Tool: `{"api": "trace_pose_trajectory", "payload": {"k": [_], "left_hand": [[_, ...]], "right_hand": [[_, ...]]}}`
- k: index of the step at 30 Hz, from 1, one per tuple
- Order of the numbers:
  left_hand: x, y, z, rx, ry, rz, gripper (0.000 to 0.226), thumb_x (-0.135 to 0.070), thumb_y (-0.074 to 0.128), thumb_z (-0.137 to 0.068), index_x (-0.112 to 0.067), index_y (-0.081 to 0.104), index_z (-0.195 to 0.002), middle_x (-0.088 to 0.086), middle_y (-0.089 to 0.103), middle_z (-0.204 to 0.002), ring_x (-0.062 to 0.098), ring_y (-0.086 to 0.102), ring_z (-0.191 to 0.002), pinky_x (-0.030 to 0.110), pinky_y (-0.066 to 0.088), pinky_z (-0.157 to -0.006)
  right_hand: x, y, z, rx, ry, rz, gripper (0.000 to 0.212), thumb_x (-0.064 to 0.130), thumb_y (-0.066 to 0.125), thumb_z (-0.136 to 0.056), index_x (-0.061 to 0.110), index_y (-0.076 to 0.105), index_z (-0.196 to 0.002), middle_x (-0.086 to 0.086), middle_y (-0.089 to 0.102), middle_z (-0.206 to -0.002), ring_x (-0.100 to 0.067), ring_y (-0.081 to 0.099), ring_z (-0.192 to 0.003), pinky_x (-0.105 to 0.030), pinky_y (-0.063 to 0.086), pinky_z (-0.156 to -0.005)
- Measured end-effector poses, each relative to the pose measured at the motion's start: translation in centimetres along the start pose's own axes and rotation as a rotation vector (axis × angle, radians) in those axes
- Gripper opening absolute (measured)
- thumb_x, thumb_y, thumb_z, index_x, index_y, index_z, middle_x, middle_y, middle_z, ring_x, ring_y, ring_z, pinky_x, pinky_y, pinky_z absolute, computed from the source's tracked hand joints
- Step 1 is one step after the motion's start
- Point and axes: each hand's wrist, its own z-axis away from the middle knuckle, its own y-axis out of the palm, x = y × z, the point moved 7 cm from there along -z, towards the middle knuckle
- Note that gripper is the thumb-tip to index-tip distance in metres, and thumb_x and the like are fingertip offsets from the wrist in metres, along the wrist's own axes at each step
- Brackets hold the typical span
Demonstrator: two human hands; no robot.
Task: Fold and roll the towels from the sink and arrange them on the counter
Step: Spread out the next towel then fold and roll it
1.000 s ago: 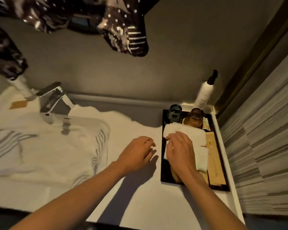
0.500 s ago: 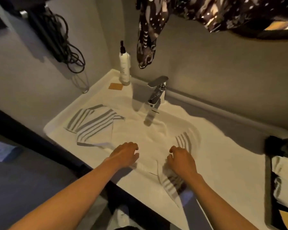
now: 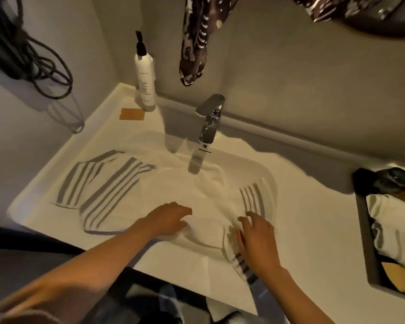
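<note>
A white towel with grey stripes [image 3: 211, 195] lies crumpled in the sink [image 3: 268, 170] under the tap, its striped end draped over the front edge. My left hand [image 3: 167, 218] presses on its near edge with fingers curled into the cloth. My right hand [image 3: 257, 239] rests on the striped end, fingers spread. A second striped towel [image 3: 98, 185] lies spread on the counter at the left. A folded white towel [image 3: 393, 228] sits in the dark tray [image 3: 366, 242] at the right edge.
A chrome tap [image 3: 209, 120] rises behind the sink. A white pump bottle [image 3: 145, 76] and an orange card [image 3: 132, 114] stand in the back left corner. Patterned dark cloth [image 3: 197, 38] hangs overhead. Black cables [image 3: 33, 57] hang on the left wall.
One second ago my right hand lay on the folded towel in the tray. Both hands have since moved left to the towel in the sink, and my right hand's fingers have spread.
</note>
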Motion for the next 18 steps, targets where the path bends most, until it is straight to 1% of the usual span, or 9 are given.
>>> {"api": "trace_pose_trajectory", "payload": {"k": [2,3,4,6,7,9,12,14,18], "left_hand": [[-2.4,-4.6,1.2,-0.138,0.111,0.125,0.029,-0.016,0.052,-0.092,-0.032,0.062,-0.115,-0.011,0.064,-0.099,0.011,0.058,-0.088,0.030,0.045,-0.072],[-3.8,-6.7,2.1,-0.205,0.156,0.169,0.029,-0.015,0.051,-0.092,-0.036,0.062,-0.109,-0.013,0.067,-0.098,0.011,0.060,-0.087,0.033,0.049,-0.074],[-5.3,-8.6,3.0,-0.265,0.196,0.203,0.028,-0.015,0.051,-0.091,-0.037,0.062,-0.105,-0.015,0.069,-0.099,0.010,0.062,-0.089,0.034,0.051,-0.077],[-7.9,-12.1,4.8,-0.348,0.256,0.235,0.027,-0.015,0.055,-0.090,-0.036,0.065,-0.102,-0.017,0.071,-0.097,0.007,0.065,-0.091,0.031,0.052,-0.079],[-9.1,-13.8,5.8,-0.380,0.273,0.208,0.027,-0.014,0.058,-0.088,-0.036,0.067,-0.102,-0.016,0.072,-0.095,0.007,0.065,-0.089,0.029,0.051,-0.076],[-11.6,-16.8,8.1,-0.435,0.327,0.041,0.027,-0.013,0.062,-0.084,-0.033,0.070,-0.101,-0.008,0.073,-0.088,0.012,0.065,-0.080,0.029,0.048,-0.069],[-14.5,-20.4,10.3,-0.469,0.265,-0.351,0.023,-0.022,0.065,-0.085,-0.032,0.064,-0.106,0.002,0.068,-0.083,0.023,0.060,-0.078,0.032,0.043,-0.062],[-15.7,-21.7,10.3,-0.454,0.174,-0.513,0.027,-0.022,0.062,-0.086,-0.030,0.058,-0.111,0.007,0.064,-0.088,0.029,0.060,-0.083,0.032,0.040,-0.062],[-19.5,-24.0,9.7,-0.595,0.147,-0.555,0.029,-0.012,0.057,-0.085,-0.028,0.053,-0.109,0.006,0.056,-0.099,0.036,0.061,-0.091,0.040,0.048,-0.066]], "right_hand": [[2.8,-1.3,-0.5,0.042,0.020,-0.260,0.076,0.065,0.055,-0.082,0.017,0.044,-0.140,-0.005,0.046,-0.143,-0.024,0.047,-0.127,-0.042,0.040,-0.106],[3.9,-0.7,-0.7,0.117,0.067,-0.322,0.090,0.073,0.054,-0.076,0.017,0.035,-0.144,-0.002,0.044,-0.145,-0.022,0.046,-0.128,-0.042,0.040,-0.106],[4.8,-0.5,-0.7,0.175,0.105,-0.329,0.093,0.073,0.055,-0.074,0.017,0.033,-0.145,-0.001,0.048,-0.142,-0.021,0.050,-0.123,-0.040,0.044,-0.102],[5.0,0.1,-0.3,0.276,0.231,-0.394,0.062,0.055,0.056,-0.083,0.018,0.045,-0.132,-0.005,0.062,-0.126,-0.020,0.061,-0.103,-0.034,0.050,-0.090],[4.3,-0.2,-0.1,0.277,0.313,-0.499,0.044,0.042,0.055,-0.089,0.016,0.053,-0.124,-0.006,0.065,-0.120,-0.019,0.061,-0.096,-0.031,0.050,-0.086],[1.8,-2.7,-0.1,0.190,0.359,-0.542,0.026,0.024,0.054,-0.091,0.013,0.059,-0.115,-0.009,0.065,-0.115,-0.024,0.061,-0.093,-0.031,0.049,-0.080],[-2.6,-10.2,-1.7,-0.001,0.130,-0.138,0.026,0.019,0.055,-0.084,0.016,0.052,-0.109,-0.011,0.060,-0.108,-0.036,0.062,-0.091,-0.038,0.050,-0.068],[-6.3,-16.7,-2.3,-0.106,0.083,0.081,0.024,0.019,0.059,-0.080,0.014,0.052,-0.102,-0.013,0.061,-0.101,-0.038,0.062,-0.090,-0.038,0.046,-0.063],[-11.8,-29.0,-0.9,-0.352,0.070,0.329,0.013,0.007,0.059,-0.079,0.007,0.052,-0.091,-0.015,0.055,-0.088,-0.039,0.059,-0.086,-0.038,0.036,-0.054]]}}
